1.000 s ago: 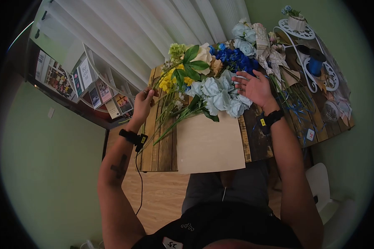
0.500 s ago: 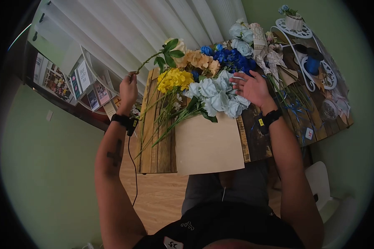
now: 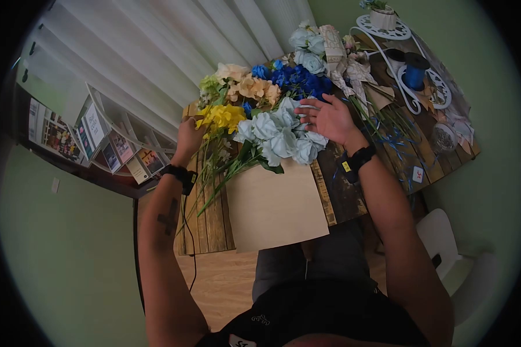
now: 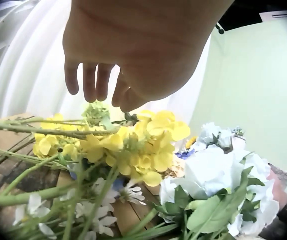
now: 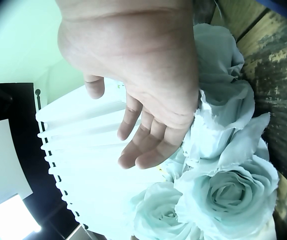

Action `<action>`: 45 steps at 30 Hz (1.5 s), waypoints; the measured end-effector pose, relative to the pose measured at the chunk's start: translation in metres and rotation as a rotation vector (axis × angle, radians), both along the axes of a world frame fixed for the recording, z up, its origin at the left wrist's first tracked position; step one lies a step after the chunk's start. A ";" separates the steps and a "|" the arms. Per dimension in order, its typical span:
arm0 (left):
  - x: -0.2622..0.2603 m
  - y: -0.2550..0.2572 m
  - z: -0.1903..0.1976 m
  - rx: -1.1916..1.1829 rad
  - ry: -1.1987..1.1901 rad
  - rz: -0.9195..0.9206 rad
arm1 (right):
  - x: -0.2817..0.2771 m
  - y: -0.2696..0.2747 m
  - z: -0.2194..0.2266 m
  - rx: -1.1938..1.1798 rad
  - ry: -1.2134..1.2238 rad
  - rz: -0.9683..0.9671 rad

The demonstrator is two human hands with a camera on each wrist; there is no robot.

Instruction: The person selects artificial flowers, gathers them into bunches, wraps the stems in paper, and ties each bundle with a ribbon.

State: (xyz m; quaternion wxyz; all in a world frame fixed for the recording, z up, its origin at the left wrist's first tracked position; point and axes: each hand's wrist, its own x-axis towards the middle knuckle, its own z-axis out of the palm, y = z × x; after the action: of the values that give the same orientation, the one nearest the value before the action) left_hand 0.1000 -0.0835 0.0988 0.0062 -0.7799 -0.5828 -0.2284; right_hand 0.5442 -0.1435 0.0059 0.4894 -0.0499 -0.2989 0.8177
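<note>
My left hand (image 3: 190, 139) is over the left end of the table, beside a yellow flower cluster (image 3: 223, 118). In the left wrist view its fingers (image 4: 89, 82) hang down apart above the yellow blooms, with nothing seen in them. The right hand (image 3: 331, 121) lies with spread fingers against the pale blue roses (image 3: 278, 136), and the right wrist view has those roses (image 5: 228, 192) right beside the palm. White small blossoms (image 4: 101, 215) on green stems lie below the yellow cluster. Behind it are peach blooms (image 3: 257, 88) and a green bloom (image 3: 209, 87).
A brown paper sheet (image 3: 278, 211) lies at the table's front edge. Dark blue flowers (image 3: 301, 81) and a wrapped bouquet (image 3: 333, 46) are at the back. On the right stand a white metal rack (image 3: 419, 101) and a blue ribbon spool (image 3: 415, 75).
My left hand held up a leafy green stem, then lowered to the table, and the stem is out of the hand. The right hand stays by the roses. The head view has shifted.
</note>
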 end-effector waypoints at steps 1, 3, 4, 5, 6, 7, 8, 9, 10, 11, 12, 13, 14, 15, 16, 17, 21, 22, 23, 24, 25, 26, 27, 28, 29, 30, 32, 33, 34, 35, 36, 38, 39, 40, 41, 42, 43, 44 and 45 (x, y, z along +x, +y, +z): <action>0.012 -0.008 0.003 0.000 -0.085 -0.023 | 0.000 -0.001 0.000 -0.004 -0.002 -0.004; 0.039 -0.028 0.007 -0.139 -0.117 -0.002 | 0.001 -0.001 0.000 -0.008 -0.027 -0.012; 0.042 -0.032 0.002 -0.215 -0.119 -0.010 | 0.002 0.000 -0.001 -0.008 -0.031 -0.011; 0.042 -0.035 -0.009 -0.118 0.015 -0.111 | 0.001 0.000 -0.001 0.006 -0.034 -0.012; 0.043 -0.038 -0.018 -0.119 0.015 -0.112 | 0.002 0.000 -0.001 0.005 -0.035 -0.013; 0.044 -0.041 -0.027 -0.082 0.087 -0.053 | 0.001 0.000 -0.001 0.008 -0.037 -0.017; 0.042 -0.043 -0.033 -0.045 0.159 0.009 | 0.000 0.000 0.000 0.012 -0.040 -0.018; 0.039 -0.043 -0.037 -0.044 0.160 0.014 | -0.001 0.000 0.000 0.014 -0.039 -0.013; 0.036 -0.041 -0.041 -0.120 0.125 0.083 | -0.001 0.000 0.000 0.016 -0.037 -0.013; 0.033 -0.037 -0.046 -0.196 0.089 0.150 | 0.000 0.000 0.000 0.020 -0.037 -0.014; 0.027 -0.033 -0.051 -0.195 0.089 0.148 | 0.001 -0.001 0.000 0.020 -0.037 -0.016; 0.019 -0.031 -0.052 -0.260 0.043 0.142 | 0.001 -0.001 0.001 0.018 -0.037 -0.016; 0.012 -0.029 -0.055 -0.325 -0.005 0.138 | 0.000 -0.002 0.001 0.016 -0.038 -0.013; 0.006 -0.027 -0.058 -0.324 -0.006 0.143 | -0.001 -0.002 0.002 0.017 -0.038 -0.007; 0.008 -0.030 -0.053 -0.335 -0.083 0.111 | -0.001 -0.001 0.001 0.016 -0.038 -0.015; 0.012 -0.035 -0.045 -0.346 -0.160 0.080 | -0.001 -0.001 0.001 0.014 -0.036 -0.022; 0.024 -0.052 -0.009 -0.248 -0.566 0.048 | -0.001 0.000 -0.001 0.010 -0.019 -0.004; 0.023 -0.053 0.000 -0.245 -0.652 0.008 | -0.001 0.000 -0.001 0.011 -0.020 0.004; 0.025 -0.058 0.018 -0.240 -0.739 -0.033 | -0.001 0.001 -0.002 0.009 -0.020 0.002; 0.028 -0.062 0.035 -0.216 -0.737 -0.005 | -0.001 0.001 -0.003 0.008 -0.020 0.001; 0.020 -0.055 0.043 -0.146 -0.706 -0.021 | -0.001 0.002 -0.003 0.013 -0.013 0.008; 0.017 -0.052 0.055 -0.076 -0.673 -0.037 | -0.001 0.002 -0.003 0.018 -0.013 0.018; 0.014 -0.050 0.067 -0.040 -0.645 -0.038 | -0.001 0.002 -0.003 0.013 -0.019 0.009; 0.013 -0.048 0.078 -0.031 -0.641 -0.041 | -0.001 0.001 -0.003 0.006 -0.025 -0.001; 0.010 -0.046 0.088 -0.022 -0.636 -0.044 | -0.001 0.001 -0.003 0.004 -0.028 -0.004; 0.009 -0.045 0.096 -0.002 -0.618 -0.036 | -0.001 0.001 -0.002 0.006 -0.027 0.002; 0.007 -0.043 0.107 -0.022 -0.661 -0.051 | -0.002 0.001 -0.002 0.010 -0.028 -0.001; 0.007 -0.043 0.112 -0.044 -0.705 -0.073 | -0.002 0.003 -0.002 0.007 -0.028 0.000; 0.018 -0.051 0.120 -0.050 -0.748 -0.068 | -0.001 0.003 -0.002 0.012 -0.036 -0.004; 0.024 -0.055 0.126 -0.058 -0.749 -0.066 | -0.001 0.002 -0.003 0.016 -0.044 -0.008; 0.028 -0.059 0.131 -0.091 -0.792 -0.092 | -0.001 0.001 -0.004 0.010 -0.046 -0.008; 0.038 -0.069 0.142 -0.136 -0.838 -0.110 | -0.002 0.001 -0.002 0.023 -0.058 -0.026; 0.041 -0.072 0.146 -0.133 -0.840 -0.107 | -0.002 0.000 -0.001 0.025 -0.060 -0.022; 0.042 -0.074 0.151 -0.135 -0.824 -0.110 | -0.002 -0.001 -0.001 0.015 -0.059 -0.027; 0.041 -0.075 0.154 -0.136 -0.806 -0.113 | -0.002 -0.001 0.000 0.007 -0.057 -0.030; 0.037 -0.073 0.153 -0.129 -0.805 -0.108 | -0.002 0.000 0.000 0.011 -0.055 -0.024; 0.031 -0.067 0.146 -0.117 -0.749 -0.099 | -0.002 0.000 -0.001 0.014 -0.059 -0.025; 0.023 -0.061 0.138 -0.106 -0.693 -0.088 | -0.002 0.000 -0.002 0.016 -0.063 -0.025; 0.011 -0.055 0.130 -0.155 -0.588 -0.038 | -0.002 0.001 -0.003 0.018 -0.060 -0.016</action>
State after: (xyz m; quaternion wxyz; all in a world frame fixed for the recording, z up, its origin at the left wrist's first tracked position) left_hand 0.1107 -0.1389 0.2292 -0.2265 -0.6891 -0.5608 -0.3991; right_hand 0.5422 -0.1428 0.0026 0.4873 -0.0727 -0.3202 0.8092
